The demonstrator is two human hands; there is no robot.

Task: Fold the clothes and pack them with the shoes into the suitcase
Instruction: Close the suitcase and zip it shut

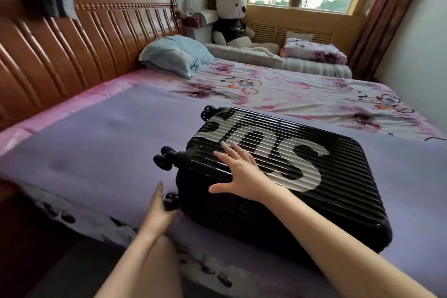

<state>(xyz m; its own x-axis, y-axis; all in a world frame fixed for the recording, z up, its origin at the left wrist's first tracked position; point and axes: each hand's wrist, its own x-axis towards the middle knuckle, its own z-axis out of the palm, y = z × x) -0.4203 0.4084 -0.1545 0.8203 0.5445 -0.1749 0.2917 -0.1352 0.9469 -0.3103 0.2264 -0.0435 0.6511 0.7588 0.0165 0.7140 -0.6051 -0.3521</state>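
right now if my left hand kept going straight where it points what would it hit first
Likely the middle wheel of the suitcase: the left hand points along that wheeled end. Depth is unclear; it may pass beside.

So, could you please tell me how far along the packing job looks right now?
Barely started. Done: the black ribbed hard-shell suitcase lies flat on the purple bed cover. In hand: the right hand rests flat on its lid, the left hand touches its wheeled end, as if positioning it. Left: the case is shut and no folded clothes or shoes are in view, so opening, folding and packing all remain.
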